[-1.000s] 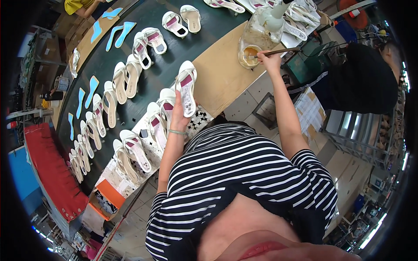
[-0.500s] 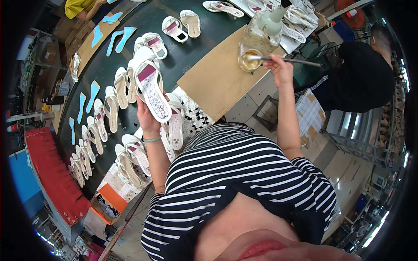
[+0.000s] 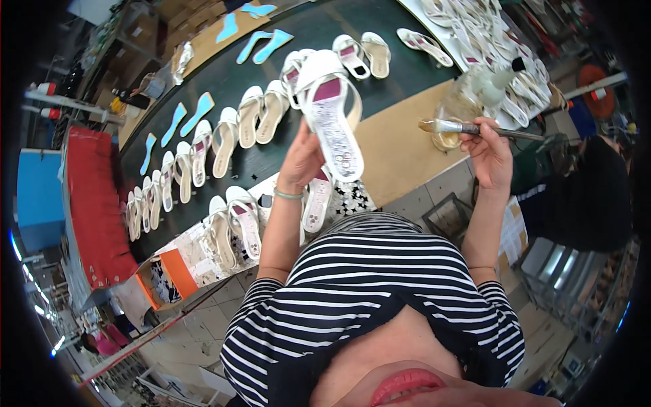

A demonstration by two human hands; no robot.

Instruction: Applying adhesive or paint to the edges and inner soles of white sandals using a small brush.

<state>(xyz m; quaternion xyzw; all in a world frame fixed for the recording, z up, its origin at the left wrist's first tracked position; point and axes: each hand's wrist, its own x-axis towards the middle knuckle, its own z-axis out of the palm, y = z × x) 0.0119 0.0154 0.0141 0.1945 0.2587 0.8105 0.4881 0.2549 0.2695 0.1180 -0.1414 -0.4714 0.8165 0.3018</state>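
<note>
Left hand [image 3: 300,157]: closed around the heel end of a white sandal [image 3: 330,115], which is held up above the dark green conveyor belt [image 3: 285,41], sole side turned toward the camera, toe pointing up and away. Right hand [image 3: 489,150]: closed on the handle of a brush [image 3: 468,127], bristle end pointing left toward the sandal, well apart from it and just over a clear glass jar [image 3: 456,112] on the tan work board [image 3: 400,146]. Step judged in hand: the brush is loaded or freshly lifted, and the sole is presented for coating. Next move judged to call for the bristles and the upturned sole to be brought together, with the sandal kept steady. Sandal appearance: white strap arched across the front, a magenta patch under the strap, a pale grey patterned tread along the sole. Surroundings: further white sandals [image 3: 230,132] are laid in pairs along the belt, with light blue insoles [image 3: 186,115] beside them.
</note>
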